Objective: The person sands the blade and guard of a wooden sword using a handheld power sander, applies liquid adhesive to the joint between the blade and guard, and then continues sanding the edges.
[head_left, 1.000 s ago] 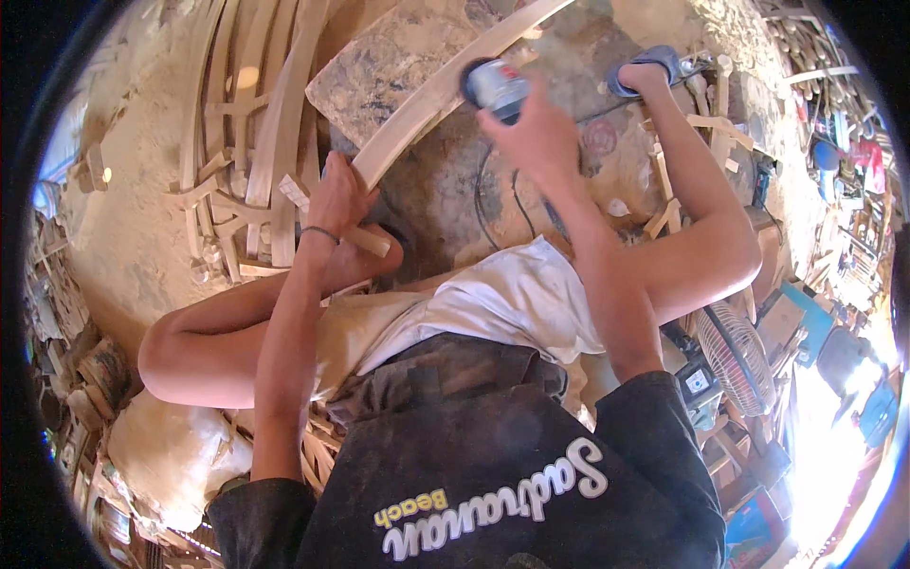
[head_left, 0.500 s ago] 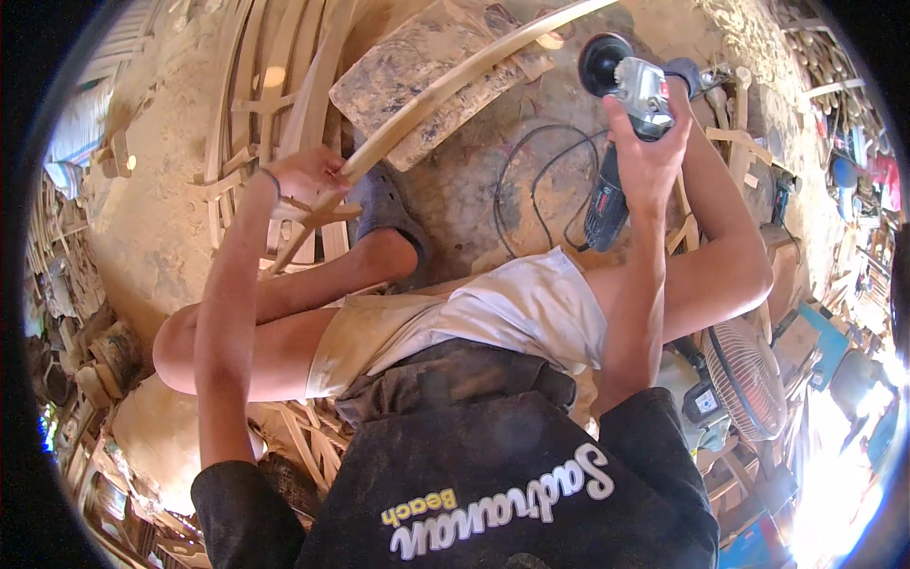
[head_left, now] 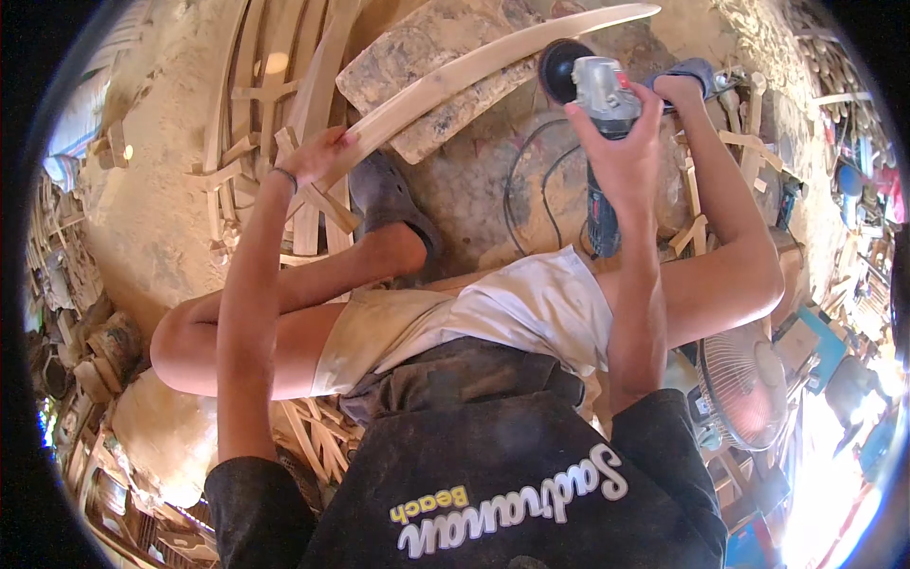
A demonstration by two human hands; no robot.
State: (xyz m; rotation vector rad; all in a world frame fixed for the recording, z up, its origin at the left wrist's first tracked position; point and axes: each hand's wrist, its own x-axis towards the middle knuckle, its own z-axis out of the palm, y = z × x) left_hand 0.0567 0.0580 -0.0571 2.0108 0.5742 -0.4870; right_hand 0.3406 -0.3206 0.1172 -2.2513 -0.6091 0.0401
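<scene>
A long, pale, curved wooden piece (head_left: 474, 64) runs from my left hand up to the far right, its far end tapering to a point. My left hand (head_left: 318, 158) is closed round its near end, where short wooden parts stick out beside the wrist. In my right hand (head_left: 621, 152) is an angle grinder (head_left: 604, 90), gripped round its body just behind the metal head. The grinder's round dark disc (head_left: 561, 71) is at the lower edge of the wooden piece; whether they touch I cannot tell. Beneath the wood lies a worn, stained slab (head_left: 427, 133).
The grinder's black cable (head_left: 512, 199) loops on the dusty floor between my legs. Several curved wooden strips (head_left: 246, 95) lie at the left. My sandalled feet flank the work, the left one (head_left: 384, 194) beside the slab. A fan (head_left: 744, 389) stands at the lower right.
The grinder has swung left, bringing its disc up to the wood. The wooden piece has turned to show a broader face, and its tip has shifted right.
</scene>
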